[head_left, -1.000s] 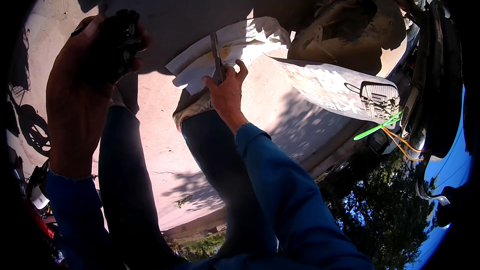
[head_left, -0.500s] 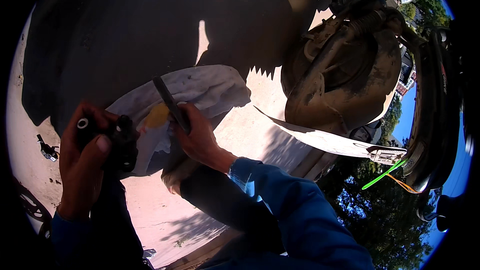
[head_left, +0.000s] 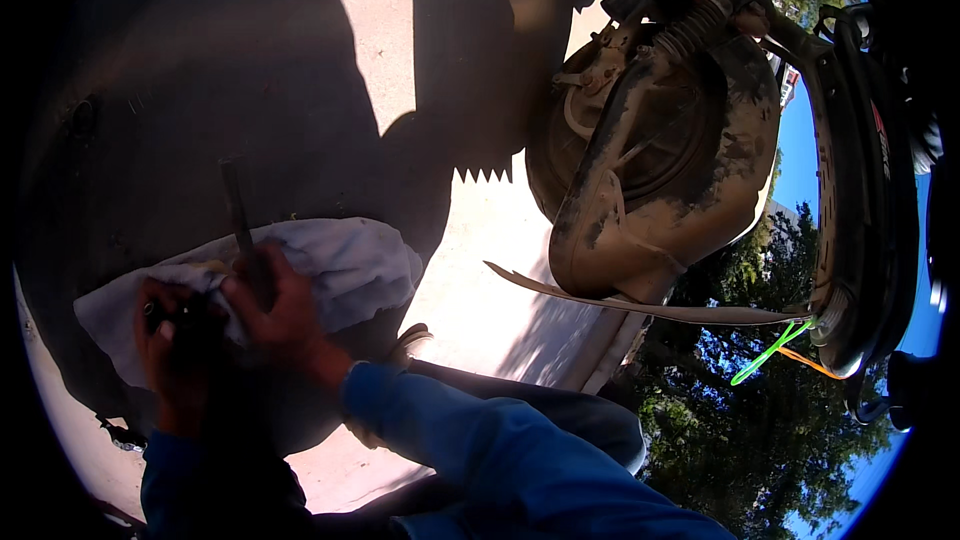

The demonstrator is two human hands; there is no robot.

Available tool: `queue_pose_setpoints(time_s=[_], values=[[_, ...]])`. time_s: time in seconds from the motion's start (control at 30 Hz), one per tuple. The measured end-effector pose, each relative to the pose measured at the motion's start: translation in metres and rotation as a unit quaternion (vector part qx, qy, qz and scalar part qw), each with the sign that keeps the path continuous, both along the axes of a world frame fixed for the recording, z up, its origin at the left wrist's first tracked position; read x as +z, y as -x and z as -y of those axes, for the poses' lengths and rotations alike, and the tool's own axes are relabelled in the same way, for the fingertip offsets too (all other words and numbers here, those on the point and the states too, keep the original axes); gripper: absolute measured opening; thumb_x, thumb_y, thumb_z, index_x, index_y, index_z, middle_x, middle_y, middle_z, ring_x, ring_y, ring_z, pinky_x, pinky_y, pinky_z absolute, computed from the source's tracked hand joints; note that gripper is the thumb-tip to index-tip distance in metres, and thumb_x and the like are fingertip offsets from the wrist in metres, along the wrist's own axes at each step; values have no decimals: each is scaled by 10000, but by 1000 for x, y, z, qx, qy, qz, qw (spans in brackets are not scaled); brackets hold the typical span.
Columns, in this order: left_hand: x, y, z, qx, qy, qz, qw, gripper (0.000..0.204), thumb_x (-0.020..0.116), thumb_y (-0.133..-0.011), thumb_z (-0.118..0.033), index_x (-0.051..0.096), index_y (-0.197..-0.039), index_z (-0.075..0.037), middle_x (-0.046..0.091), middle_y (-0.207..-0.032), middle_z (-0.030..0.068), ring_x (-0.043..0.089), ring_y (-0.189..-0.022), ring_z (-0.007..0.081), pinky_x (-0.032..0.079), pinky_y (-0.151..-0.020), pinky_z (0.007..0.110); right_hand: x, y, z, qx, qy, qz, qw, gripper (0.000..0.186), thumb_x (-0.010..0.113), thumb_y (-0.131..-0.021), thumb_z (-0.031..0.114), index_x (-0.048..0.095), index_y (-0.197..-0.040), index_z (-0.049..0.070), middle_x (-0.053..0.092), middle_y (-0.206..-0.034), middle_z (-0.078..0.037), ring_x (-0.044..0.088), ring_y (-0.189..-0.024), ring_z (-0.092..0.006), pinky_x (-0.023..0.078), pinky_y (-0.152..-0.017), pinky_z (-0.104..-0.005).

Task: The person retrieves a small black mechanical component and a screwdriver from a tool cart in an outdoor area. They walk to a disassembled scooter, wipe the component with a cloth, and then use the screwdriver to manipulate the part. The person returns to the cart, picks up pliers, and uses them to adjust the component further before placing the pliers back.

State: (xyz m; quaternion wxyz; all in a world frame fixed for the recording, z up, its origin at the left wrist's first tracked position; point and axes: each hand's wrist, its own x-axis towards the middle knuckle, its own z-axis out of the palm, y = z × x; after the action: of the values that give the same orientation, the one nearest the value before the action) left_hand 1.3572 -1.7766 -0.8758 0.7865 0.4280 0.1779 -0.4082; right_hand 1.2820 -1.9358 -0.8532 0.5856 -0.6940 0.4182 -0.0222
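Note:
In shadow at the lower left, my left hand (head_left: pixel 163 370) is closed round a black part (head_left: pixel 200 332) with a round, ring-edged hole at one end. It looks like a compact mechanical fitting; its exact kind is too dark to tell. Right beside it, my right hand (head_left: pixel 283 318) grips a long, flat, dark file-like bar (head_left: pixel 236 202), which points away from me. The fingers of this hand are close to the black part; whether they touch it I cannot tell. Under and behind both hands spreads a crumpled white cloth (head_left: pixel 355 258). A dull yellow patch (head_left: pixel 212 267) shows between the hands.
A dusty motorbike wheel with its brown cover (head_left: pixel 690 205) stands at the right. A pale strip (head_left: pixel 640 311) runs below it, near green and orange ties (head_left: pixel 768 352). Another small dark part (head_left: pixel 124 435) lies on the sunlit ground at the lower left.
My right hand has come leftward, close to my left hand and the black part. The bar now stands more upright in the picture. The yellow patch is mostly covered, and the whole view has shifted.

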Motion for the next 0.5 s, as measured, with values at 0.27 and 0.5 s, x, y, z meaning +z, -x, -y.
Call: queue_pose_setpoints(time_s=[0.27, 0.5], values=[[8, -1, 14, 21, -14, -19, 1000, 552, 795, -864, -483, 463, -1066, -92, 572, -1001, 72, 682, -888, 234, 606, -820, 386, 5, -1, 12, 34, -44, -9, 998, 247, 684, -986, 175, 570, -1163, 46, 646, -826, -140, 650, -743, -227, 504, -689, -370], [6, -3, 12, 1, -41, -19, 999, 583, 790, -858, -534, 463, -1050, -91, 582, -998, 77, 707, -891, 236, 617, -789, 370, -4, 3, 12, 59, -26, 6, 998, 284, 703, -969, 163, 560, -1184, 44, 621, -749, -159, 653, -649, -305, 480, -604, -386]])
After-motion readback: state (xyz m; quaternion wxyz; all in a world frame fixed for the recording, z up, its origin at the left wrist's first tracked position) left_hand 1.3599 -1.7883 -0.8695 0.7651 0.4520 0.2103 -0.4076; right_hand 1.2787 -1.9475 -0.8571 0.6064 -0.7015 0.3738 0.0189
